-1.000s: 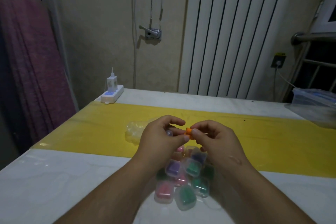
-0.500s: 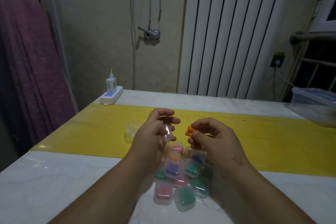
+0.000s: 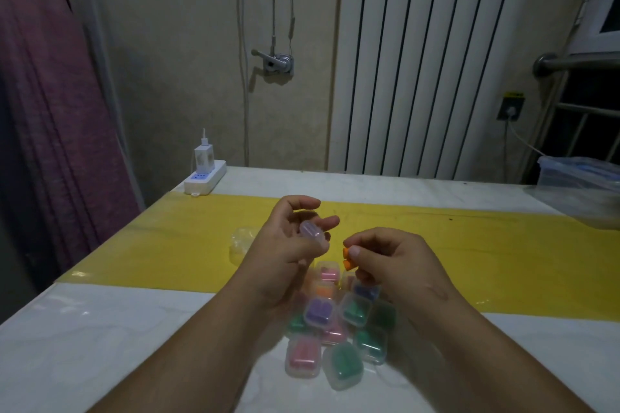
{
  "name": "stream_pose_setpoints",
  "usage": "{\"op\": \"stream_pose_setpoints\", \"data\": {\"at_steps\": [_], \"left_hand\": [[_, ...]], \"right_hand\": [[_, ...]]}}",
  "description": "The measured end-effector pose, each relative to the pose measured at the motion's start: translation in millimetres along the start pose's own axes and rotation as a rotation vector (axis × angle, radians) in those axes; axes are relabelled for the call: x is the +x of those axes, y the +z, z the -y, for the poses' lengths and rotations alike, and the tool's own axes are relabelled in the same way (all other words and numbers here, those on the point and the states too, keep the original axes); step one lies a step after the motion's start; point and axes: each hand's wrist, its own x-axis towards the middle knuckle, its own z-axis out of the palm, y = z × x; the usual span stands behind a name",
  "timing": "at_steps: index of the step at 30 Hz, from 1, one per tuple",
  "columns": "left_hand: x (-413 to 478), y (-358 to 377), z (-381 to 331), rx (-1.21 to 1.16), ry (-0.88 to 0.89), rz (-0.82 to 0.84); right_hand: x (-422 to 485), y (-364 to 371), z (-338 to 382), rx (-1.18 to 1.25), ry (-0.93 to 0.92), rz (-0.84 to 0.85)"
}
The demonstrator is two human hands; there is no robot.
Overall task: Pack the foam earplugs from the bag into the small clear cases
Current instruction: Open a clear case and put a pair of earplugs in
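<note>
Left hand (image 3: 285, 258): raised above the surface (image 3: 100, 345), palm turned toward the other hand, fingers curled.
Left grip: clamped on a small clear case (image 3: 313, 233), which is held between the thumb and the fingertips. Whether its lid is up or down I cannot tell.
Right hand (image 3: 399, 261): raised at about the same height, just right of the left hand, knuckles up.
Right grip: together on the orange earplugs (image 3: 348, 258), pinched at the tips of the thumb and forefinger. Two orange ends show, one above the other.
Case and earplugs: near each other but apart, with the case a little higher and to the left.
Packed cases (image 3: 335, 332): a pile lies on the surface below and between the two hands, at the near edge of the yellow strip (image 3: 503, 261). Pink, purple, green, orange and blue show inside, and several cases overlap.
Bag (image 3: 240, 243): clear and crumpled, lying on the yellow strip just behind the left hand and partly hidden by it. Its contents are too faint to tell.
Surface: pale marbled top with the yellow strip running across it.
Far left corner: a white power strip (image 3: 204, 179) with a charger (image 3: 203, 157) plugged in upright.
Right edge: a clear plastic box (image 3: 577, 178).
Backdrop: a white ribbed radiator (image 3: 436, 60), and a purple curtain (image 3: 50, 111) at left.
</note>
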Motion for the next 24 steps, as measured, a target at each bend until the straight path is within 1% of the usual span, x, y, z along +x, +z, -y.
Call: {"op": "stream_pose_setpoints", "data": {"at_steps": [3, 6, 8, 12, 17, 20, 24], "left_hand": [[-4, 4, 1, -0.023, -0.021, 0.084], [-8, 9, -1, 0.091, 0.004, 0.091], [-7, 9, -2, 0.136, 0.014, 0.073], [-5, 8, -3, 0.142, 0.051, 0.027], [-5, 8, 0, 0.127, -0.001, -0.011], [-7, 11, -1, 0.209, -0.009, -0.039], [-9, 13, -2, 0.370, 0.068, -0.058]], "right_hand": [[-2, 3, -1, 0.033, 0.012, 0.081], [-2, 4, 1, 0.107, -0.010, 0.089], [-1, 2, 2, 0.122, -0.021, 0.067], [0, 0, 0, 0.079, -0.030, 0.030], [1, -1, -1, 0.095, -0.045, 0.005], [2, -2, -1, 0.110, -0.060, -0.007], [2, -3, -2, 0.091, -0.084, -0.014]]}}
